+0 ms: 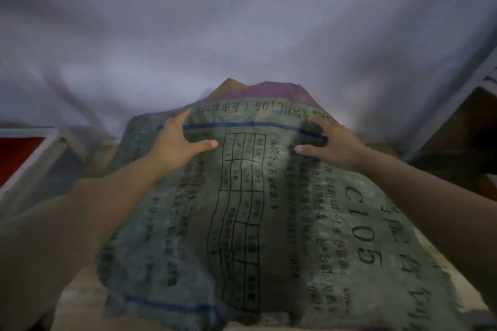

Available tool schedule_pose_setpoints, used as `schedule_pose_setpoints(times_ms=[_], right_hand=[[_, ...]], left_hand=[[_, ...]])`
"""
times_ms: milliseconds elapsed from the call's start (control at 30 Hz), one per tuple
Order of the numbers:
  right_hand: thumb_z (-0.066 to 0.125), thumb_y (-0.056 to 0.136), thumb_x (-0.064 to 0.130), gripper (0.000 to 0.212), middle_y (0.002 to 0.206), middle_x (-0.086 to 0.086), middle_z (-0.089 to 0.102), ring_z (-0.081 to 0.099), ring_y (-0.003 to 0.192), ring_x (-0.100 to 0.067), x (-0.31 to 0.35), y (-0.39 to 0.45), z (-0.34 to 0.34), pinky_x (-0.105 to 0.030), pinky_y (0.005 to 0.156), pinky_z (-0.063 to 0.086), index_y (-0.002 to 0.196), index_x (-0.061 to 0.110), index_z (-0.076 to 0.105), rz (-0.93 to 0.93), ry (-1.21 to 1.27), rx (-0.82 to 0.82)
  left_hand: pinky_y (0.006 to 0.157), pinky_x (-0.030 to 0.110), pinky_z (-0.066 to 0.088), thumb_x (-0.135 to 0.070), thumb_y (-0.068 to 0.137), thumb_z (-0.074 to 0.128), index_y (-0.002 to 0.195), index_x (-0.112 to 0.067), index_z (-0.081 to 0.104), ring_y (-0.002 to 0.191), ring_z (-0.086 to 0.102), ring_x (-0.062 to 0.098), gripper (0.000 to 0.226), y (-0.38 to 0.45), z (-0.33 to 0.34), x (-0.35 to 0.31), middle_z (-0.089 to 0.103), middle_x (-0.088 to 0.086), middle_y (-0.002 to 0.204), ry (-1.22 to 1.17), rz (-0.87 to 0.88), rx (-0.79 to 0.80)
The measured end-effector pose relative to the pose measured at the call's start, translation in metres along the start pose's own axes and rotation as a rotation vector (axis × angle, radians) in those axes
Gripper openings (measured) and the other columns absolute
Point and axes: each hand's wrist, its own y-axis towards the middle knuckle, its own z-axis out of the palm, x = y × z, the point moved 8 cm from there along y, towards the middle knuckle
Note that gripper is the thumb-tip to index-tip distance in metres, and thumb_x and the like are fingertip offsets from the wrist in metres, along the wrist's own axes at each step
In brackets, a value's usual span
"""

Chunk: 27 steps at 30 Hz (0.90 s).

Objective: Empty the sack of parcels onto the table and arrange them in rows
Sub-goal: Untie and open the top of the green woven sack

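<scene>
While hands press it, sack (255, 209) lies lengthwise, stretching away from camera

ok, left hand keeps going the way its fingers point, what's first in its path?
Likely just more sack: the left hand lies on it, its fingers aimed up toward the far purple end. Past that, only the grey backdrop; depth is unclear.

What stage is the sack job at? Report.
Done: nothing yet; no parcels lie out in rows. In hand: left hand and right hand rest on the sack, which still bulges. Left: emptying it onto the table, then arranging.
</scene>
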Motion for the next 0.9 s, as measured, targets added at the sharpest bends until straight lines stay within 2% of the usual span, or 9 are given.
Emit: schedule_pose_setpoints(times_ms=[100,200,333,467,567,633,667,767,900], right_hand=[[0.062,0.066,0.081,0.109,0.152,-0.01,0.037,0.034,0.139,-0.034,-0.037,-0.007,0.001,-0.051,0.111,0.036,0.153,0.028,0.024,0.095,-0.142,-0.026],[0.069,0.072,0.072,0.107,0.155,-0.011,0.033,0.03,0.141,-0.035,-0.071,-0.016,0.008,-0.05,0.113,0.031,0.155,0.025,0.019,0.179,-0.208,-0.009],[0.067,0.088,0.048,0.083,0.147,-0.018,0.042,0.037,0.136,-0.039,-0.114,-0.021,0.013,-0.05,0.108,0.036,0.152,0.016,0.025,0.334,-0.065,-0.051],[0.058,0.096,0.033,0.054,0.131,-0.02,0.056,0.05,0.123,-0.042,-0.124,-0.014,0.017,-0.049,0.099,0.045,0.141,0.013,0.036,0.36,0.076,-0.115],[0.056,0.096,0.03,0.048,0.125,-0.015,0.061,0.05,0.124,-0.037,-0.122,-0.008,0.023,-0.044,0.1,0.038,0.14,0.015,0.044,0.348,0.035,-0.107],[0.052,0.096,0.023,0.027,0.108,-0.01,0.068,0.057,0.111,-0.033,-0.119,-0.008,0.023,-0.038,0.091,0.035,0.119,0.016,0.066,0.306,-0.004,-0.124],[0.05,0.096,0.019,0.025,0.1,-0.008,0.069,0.059,0.104,-0.032,-0.118,-0.009,0.021,-0.037,0.089,0.035,0.106,0.017,0.072,0.274,0.004,-0.154],[0.048,0.096,0.015,0.026,0.094,-0.007,0.072,0.061,0.097,-0.031,-0.11,-0.022,0.003,-0.038,0.087,0.039,0.097,0.015,0.075,0.149,0.05,-0.366],[0.058,0.093,0.013,0.015,0.092,-0.005,0.065,0.056,0.09,-0.028,-0.093,-0.051,-0.018,-0.034,0.076,0.03,0.098,0.015,0.072,-0.06,0.078,-0.605]], left_hand=[[0.113,0.051,0.034,-0.053,0.07,0.08,0.154,-0.027,0.022,0.142,0.032,0.031,0.105,0.008,0.022,-0.009,0.03,0.009,0.157,0.215,0.073,0.01],[0.113,0.053,0.032,-0.055,0.073,0.077,0.155,-0.028,0.018,0.142,0.029,0.037,0.104,0.006,0.038,-0.002,0.027,0.011,0.157,0.363,0.008,0.01],[0.116,0.052,0.025,-0.051,0.079,0.074,0.156,-0.023,0.013,0.144,0.021,0.038,0.102,-0.002,0.04,-0.002,0.017,0.011,0.159,0.345,-0.097,-0.125],[0.116,0.05,0.023,-0.044,0.088,0.067,0.156,-0.025,0.014,0.143,0.021,0.036,0.089,-0.001,0.04,-0.056,0.014,0.005,0.162,0.411,0.12,-0.258],[0.113,0.049,0.026,-0.05,0.089,0.062,0.156,-0.029,0.015,0.14,0.026,0.033,0.085,0.004,0.061,-0.095,0.017,-0.001,0.162,0.55,0.228,-0.234],[0.113,0.048,0.027,-0.056,0.086,0.061,0.155,-0.03,0.017,0.139,0.027,0.031,0.086,0.004,0.081,-0.117,0.019,-0.002,0.161,0.61,0.295,-0.214],[0.114,0.048,0.027,-0.058,0.085,0.062,0.155,-0.029,0.019,0.139,0.027,0.03,0.087,0.003,0.091,-0.127,0.022,0.0,0.159,0.616,0.327,-0.205],[0.113,0.046,0.028,-0.062,0.08,0.065,0.154,-0.025,0.023,0.138,0.028,0.028,0.093,-0.005,0.123,-0.159,0.027,0.004,0.154,0.678,0.456,-0.201],[0.108,0.044,0.034,-0.05,0.081,0.071,0.155,-0.026,0.015,0.133,0.034,0.031,0.097,-0.009,0.166,-0.19,0.025,0.007,0.154,0.881,0.615,-0.187]])
